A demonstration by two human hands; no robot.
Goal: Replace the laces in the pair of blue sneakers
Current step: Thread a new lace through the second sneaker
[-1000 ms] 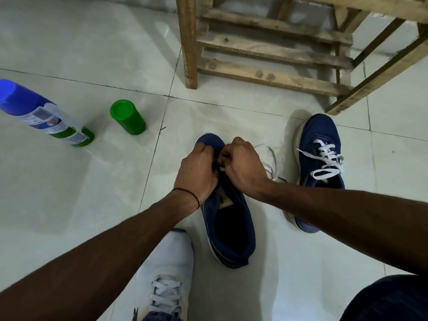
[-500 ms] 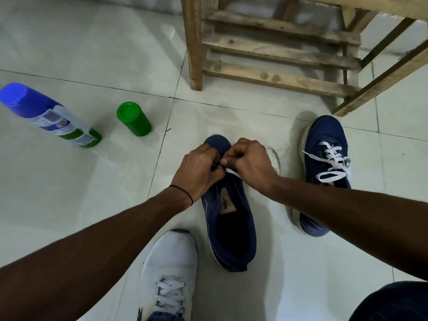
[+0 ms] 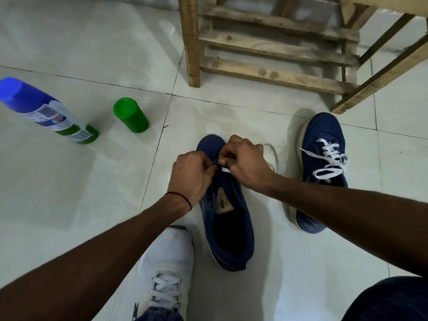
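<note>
A blue sneaker (image 3: 228, 225) lies on the tiled floor in the middle, toe pointing away from me. Both hands work at its front eyelets. My left hand (image 3: 191, 173) has its fingers curled at the shoe's left eyelet edge, pinching there. My right hand (image 3: 245, 162) pinches a white lace (image 3: 225, 169) at the tongue. A loop of the same lace (image 3: 273, 150) trails on the floor behind the right hand. The second blue sneaker (image 3: 323, 172) stands to the right, laced in white with a loose bow.
A wooden frame (image 3: 273, 49) stands close behind the shoes. A blue and green spray can (image 3: 46, 111) and its green cap (image 3: 130, 115) stand on the floor at the left. My foot in a white sneaker (image 3: 165, 269) rests near the shoe's heel.
Both hands have stayed at the front eyelets, with small finger shifts. The lace loop on the floor at the right has grown shorter. The view has shifted slightly.
</note>
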